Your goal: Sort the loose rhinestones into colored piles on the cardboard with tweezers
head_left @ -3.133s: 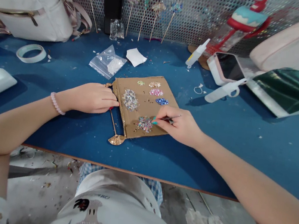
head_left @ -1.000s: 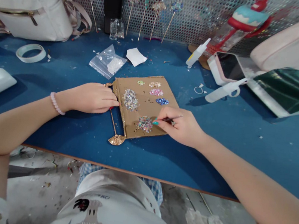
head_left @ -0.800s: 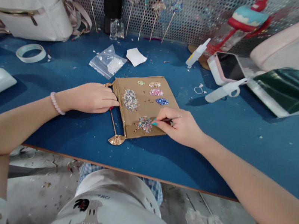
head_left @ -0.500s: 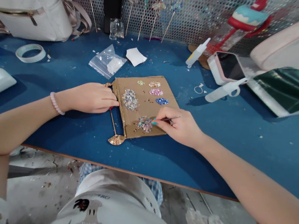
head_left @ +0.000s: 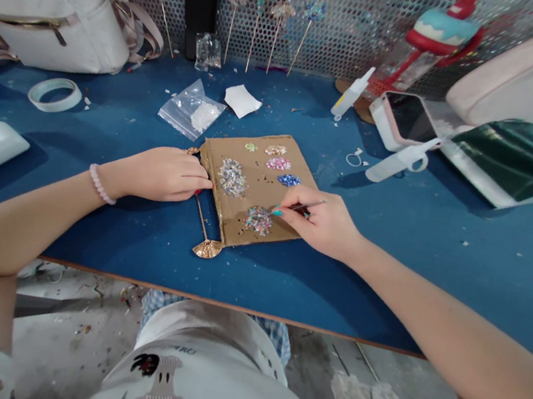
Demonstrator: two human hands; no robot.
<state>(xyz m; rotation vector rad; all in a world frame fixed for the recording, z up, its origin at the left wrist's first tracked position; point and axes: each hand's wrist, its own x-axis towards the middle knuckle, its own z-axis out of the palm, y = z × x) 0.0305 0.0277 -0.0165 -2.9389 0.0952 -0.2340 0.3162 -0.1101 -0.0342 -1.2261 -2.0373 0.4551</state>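
My right hand (head_left: 323, 223) pinches a thin picking tool (head_left: 301, 208), tip at the mixed bead pile (head_left: 258, 220) on the cardboard (head_left: 255, 188). My left hand (head_left: 162, 174), curled closed, pins the gold hairpin (head_left: 204, 233) against the desk (head_left: 438, 267) beside the cardboard.

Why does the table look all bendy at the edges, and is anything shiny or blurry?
Head view: the wide lens curves the blue table edge and stretches the forearms; the green foil sheet shows glare; the left hand casts a soft shadow; the glitter piles look slightly fuzzy.
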